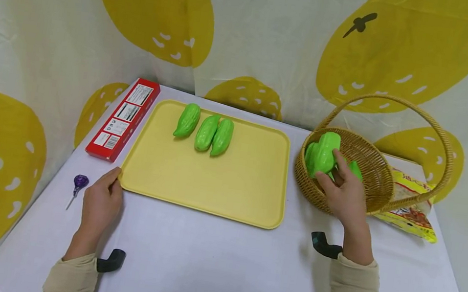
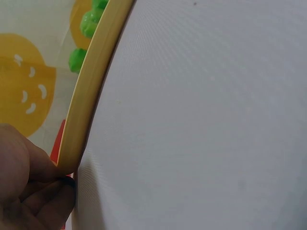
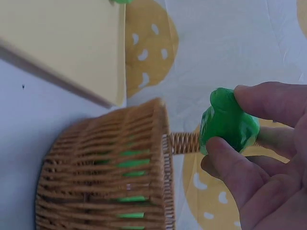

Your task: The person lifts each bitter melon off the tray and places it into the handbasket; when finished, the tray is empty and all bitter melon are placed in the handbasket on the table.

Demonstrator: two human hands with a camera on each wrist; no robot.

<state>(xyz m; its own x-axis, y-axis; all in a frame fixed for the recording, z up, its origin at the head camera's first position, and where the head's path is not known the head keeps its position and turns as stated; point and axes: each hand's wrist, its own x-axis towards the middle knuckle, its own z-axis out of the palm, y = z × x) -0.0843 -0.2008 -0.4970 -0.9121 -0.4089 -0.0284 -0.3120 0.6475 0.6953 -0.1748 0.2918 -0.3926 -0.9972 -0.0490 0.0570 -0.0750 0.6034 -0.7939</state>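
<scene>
My right hand grips a glossy green bitter melon, plastic-looking, between thumb and fingers. It is held up at the mouth of a wicker basket, and in the right wrist view the melon is clear of the rim. More green shows inside the basket, partly hidden by the hand. My left hand pinches the near left corner of a yellow tray; in the left wrist view the thumb lies at the tray's rim. Several similar melons lie along the tray's far side, including one at left.
A red box lies along the tray's left side. Nearer me on the left is a purple-wrapped lollipop. A yellow food packet sits behind and right of the basket, whose tall handle arches up. Patterned cloth hangs behind the table.
</scene>
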